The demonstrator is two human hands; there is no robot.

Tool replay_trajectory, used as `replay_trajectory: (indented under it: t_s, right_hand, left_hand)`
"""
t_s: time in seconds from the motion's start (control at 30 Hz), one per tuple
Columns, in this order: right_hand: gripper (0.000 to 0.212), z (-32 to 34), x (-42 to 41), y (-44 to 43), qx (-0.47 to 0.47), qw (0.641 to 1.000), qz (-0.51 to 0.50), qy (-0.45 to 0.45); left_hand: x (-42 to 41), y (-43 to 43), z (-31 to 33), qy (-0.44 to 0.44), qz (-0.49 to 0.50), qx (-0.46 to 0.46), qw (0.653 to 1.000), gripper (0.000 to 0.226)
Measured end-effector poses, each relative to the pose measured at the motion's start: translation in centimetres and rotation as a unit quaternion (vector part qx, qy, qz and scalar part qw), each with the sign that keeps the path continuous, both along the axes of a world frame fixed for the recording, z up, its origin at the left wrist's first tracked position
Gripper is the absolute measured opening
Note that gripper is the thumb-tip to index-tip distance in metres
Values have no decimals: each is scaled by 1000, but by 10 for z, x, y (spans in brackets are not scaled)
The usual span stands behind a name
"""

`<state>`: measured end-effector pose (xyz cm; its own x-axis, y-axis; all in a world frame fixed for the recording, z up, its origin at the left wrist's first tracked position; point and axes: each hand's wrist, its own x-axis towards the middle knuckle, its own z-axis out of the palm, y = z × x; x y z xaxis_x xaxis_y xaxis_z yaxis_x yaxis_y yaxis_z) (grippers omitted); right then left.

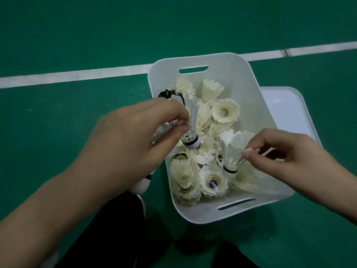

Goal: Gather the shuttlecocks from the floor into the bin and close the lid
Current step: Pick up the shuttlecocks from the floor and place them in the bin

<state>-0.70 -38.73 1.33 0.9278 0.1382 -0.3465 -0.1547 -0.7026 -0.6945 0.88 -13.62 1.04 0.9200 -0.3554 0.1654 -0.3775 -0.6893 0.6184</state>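
A white plastic bin [257, 105] with slot handles stands on the green floor, holding several cream shuttlecocks [225, 111]. My left hand [123, 142] hovers over the bin's left wall, fingers pinched on the feathers of a white shuttlecock [192, 132] that hangs cork down. Another shuttlecock [142, 185] sticks out below that hand's palm. My right hand [293, 157] is over the bin's right side, fingertips pinching the feathers of a second shuttlecock [230, 151], also cork down. The white lid [286, 111] lies on the floor, partly under the bin's right side.
A white court line [77, 75] crosses the green floor behind the bin. My dark trouser legs [119, 235] fill the lower middle, close to the bin's near edge. A dark frayed object [166, 93] sits at the bin's left rim.
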Motion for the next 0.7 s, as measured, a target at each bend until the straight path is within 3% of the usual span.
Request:
replay_trajectory:
  t_s: [0.13,0.27,0.4,0.7]
  right_hand:
    - [12,-15,-6,0,-9,997,51,49]
    - [13,-16,0,7,-21,994,100,33]
    - [18,-13,8,4,16,999,43,8]
    - [8,-60,-3,9,-108,977,176,57]
  left_hand:
    - [-6,-16,-1,15,-21,10,1000,10]
    - [-9,-19,-5,24,-2,6,1000,11]
    - [-7,-16,-9,25,31,-7,999,13]
    - [-4,-18,-17,21,4,-16,1000,14]
